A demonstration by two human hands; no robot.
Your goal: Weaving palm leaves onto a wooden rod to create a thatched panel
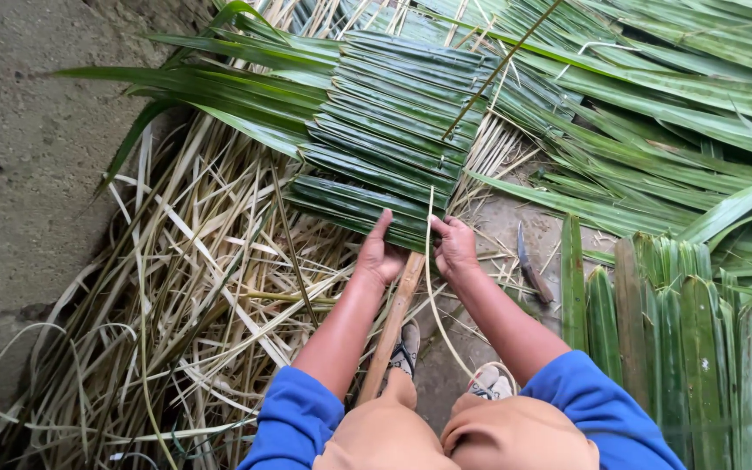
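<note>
Seen from the head camera, both hands work at the near edge of a panel of folded green leaves [389, 130] that lies on the ground in front of the person. The panel is built of long palm leaves doubled over a wooden stick [393, 322], each fold overlapping the next in a neat row running away from the person. The stick comes out from under the panel's near edge and runs back between the person's knees.

The left hand [380, 252] presses on the last leaf at the panel's edge, thumb stretched up along the fold and fingers curled around the stick's left side. The right hand [454, 245] sits just beside it, fingers bent and pinching the same edge; a thin pale strip [433, 296] curves down from it towards the feet. Both hands are partly closed on the leaf and stick, touching the panel, with only the stick's width between them.

To the left, a heap of dry, straw-coloured leaf ribs and strips [193, 296] covers the concrete floor [19, 174]. To the right, loose green fronds [654, 96] fan out beyond the panel, and another finished panel [672, 331] lies near the person's right arm. A knife [531, 265] with a dark handle rests on the ground just to the right of the right hand, apart from it. The person wears blue sleeves, and sandals [406, 348] show below.
</note>
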